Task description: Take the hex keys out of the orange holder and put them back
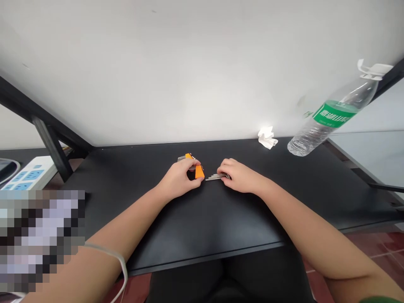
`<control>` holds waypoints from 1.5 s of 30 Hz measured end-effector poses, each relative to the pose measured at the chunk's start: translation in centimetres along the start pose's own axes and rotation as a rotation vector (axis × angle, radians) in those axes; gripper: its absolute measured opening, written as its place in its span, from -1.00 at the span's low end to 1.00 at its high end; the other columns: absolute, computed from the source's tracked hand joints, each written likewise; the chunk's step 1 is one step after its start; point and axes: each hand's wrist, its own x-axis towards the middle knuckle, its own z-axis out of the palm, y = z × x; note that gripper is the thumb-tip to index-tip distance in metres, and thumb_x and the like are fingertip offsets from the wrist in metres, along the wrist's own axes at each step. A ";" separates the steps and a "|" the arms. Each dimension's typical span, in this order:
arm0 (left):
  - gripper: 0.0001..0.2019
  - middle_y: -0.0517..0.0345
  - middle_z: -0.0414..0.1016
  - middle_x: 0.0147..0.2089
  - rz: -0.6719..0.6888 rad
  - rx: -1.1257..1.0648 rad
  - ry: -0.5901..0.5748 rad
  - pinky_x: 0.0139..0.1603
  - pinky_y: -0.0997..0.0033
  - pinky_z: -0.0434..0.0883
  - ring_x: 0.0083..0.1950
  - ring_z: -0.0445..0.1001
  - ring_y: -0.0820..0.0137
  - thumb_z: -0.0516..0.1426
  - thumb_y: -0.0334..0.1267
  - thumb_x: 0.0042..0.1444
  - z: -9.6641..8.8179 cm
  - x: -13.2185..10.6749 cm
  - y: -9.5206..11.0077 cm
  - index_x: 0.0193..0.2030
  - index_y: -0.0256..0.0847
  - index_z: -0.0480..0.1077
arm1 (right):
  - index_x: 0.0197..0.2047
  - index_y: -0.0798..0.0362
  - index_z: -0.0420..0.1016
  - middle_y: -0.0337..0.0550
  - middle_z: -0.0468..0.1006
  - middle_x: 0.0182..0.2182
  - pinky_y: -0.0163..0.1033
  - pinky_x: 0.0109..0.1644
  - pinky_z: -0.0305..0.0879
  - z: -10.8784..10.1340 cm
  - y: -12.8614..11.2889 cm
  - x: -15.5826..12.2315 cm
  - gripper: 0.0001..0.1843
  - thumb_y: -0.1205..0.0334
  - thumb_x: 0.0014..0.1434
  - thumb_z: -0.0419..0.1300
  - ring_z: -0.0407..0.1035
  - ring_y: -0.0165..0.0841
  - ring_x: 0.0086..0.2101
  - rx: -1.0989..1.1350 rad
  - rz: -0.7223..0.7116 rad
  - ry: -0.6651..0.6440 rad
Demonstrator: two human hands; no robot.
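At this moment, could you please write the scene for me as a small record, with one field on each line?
Left hand: holds an orange holder; thin metal pieces show beside its far end
Right hand: holds several metal rods, their ends pointing toward the left hand
Surface: black table
Back edge: crumpled white tissue
Right side: clear bottle with green label and white cap
Far left: white power strip with blue sockets
Unclear: lower left, hidden by pixelation
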 end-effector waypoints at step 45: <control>-0.73 0.04 0.68 -0.09 0.445 0.589 0.183 0.05 0.01 0.37 -0.05 0.59 0.14 0.16 -0.23 0.30 1.5 0.7 2.7 0.10 -0.14 0.50 | -0.30 0.08 0.54 -0.23 0.52 -0.54 -0.35 -0.49 0.38 1.5 -3.4 2.4 -0.86 0.25 0.09 0.38 0.40 -0.43 -0.53 1.272 0.465 0.280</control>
